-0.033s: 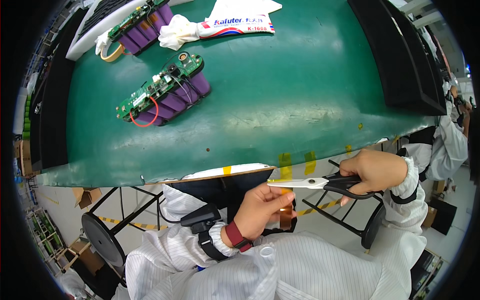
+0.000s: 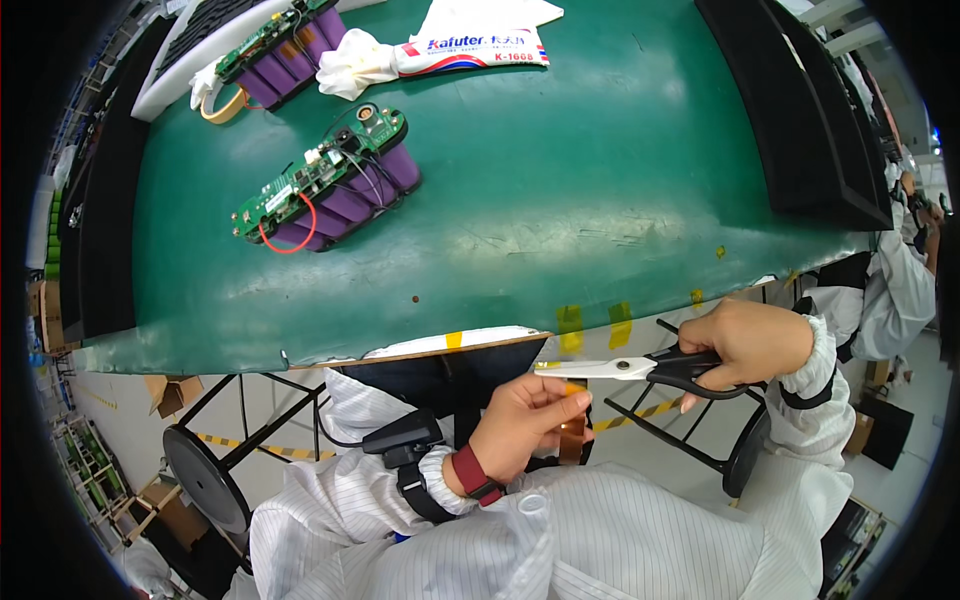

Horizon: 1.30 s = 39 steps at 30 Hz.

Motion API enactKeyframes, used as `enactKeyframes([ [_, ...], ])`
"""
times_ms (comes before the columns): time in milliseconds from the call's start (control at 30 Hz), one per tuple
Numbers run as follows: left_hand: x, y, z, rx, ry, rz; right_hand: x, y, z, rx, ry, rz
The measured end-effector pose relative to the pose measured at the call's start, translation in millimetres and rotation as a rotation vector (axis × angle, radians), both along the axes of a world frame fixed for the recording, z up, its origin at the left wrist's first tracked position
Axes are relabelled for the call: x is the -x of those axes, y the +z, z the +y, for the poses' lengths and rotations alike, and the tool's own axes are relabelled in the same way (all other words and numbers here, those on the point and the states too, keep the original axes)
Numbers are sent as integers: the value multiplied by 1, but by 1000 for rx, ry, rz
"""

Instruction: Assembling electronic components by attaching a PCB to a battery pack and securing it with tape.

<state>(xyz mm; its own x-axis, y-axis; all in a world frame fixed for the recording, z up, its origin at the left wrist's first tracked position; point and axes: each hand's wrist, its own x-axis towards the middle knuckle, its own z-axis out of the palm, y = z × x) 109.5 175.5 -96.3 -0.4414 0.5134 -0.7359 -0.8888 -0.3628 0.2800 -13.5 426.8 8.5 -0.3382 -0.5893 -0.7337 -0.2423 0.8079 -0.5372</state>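
Note:
My right hand is closed round the black handles of a pair of scissors. Their pale blades point left, lying nearly together, with a small yellowish bit at the tip. Just below the blades, my left hand pinches a shiny amber tape between thumb and fingers. A short orange end of the tape sticks up above the thumb, apart from the blades. Part of the tape is hidden by the fingers. Both hands are in front of the green table's near edge, above my lap.
On the green table lies a purple battery pack with a green circuit board and red wire. Behind it are a second pack, a tape roll and a white tube. Black foam blocks border the right side.
My left hand has dropped slightly with the tape, away from the scissors. The blades have come closer together. My right hand has barely moved.

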Motion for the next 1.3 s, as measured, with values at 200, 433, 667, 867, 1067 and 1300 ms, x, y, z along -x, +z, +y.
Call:
enactKeyframes([
  [200,0,6,-6,-44,-2,101,6,17,23,316,21,190],
  [433,-1,22,-19,-29,57,334,18,-30,5,147,-386,980],
  [667,-7,32,-36,30,152,389,-43,-1,-88,538,-318,706],
  [867,-17,26,-60,-12,253,382,-60,-19,-137,549,-171,723],
  [1067,-17,18,-90,3,313,194,-58,-41,-179,617,-201,914],
  [1300,1,16,-106,6,355,196,-41,-55,-202,571,-303,979],
])
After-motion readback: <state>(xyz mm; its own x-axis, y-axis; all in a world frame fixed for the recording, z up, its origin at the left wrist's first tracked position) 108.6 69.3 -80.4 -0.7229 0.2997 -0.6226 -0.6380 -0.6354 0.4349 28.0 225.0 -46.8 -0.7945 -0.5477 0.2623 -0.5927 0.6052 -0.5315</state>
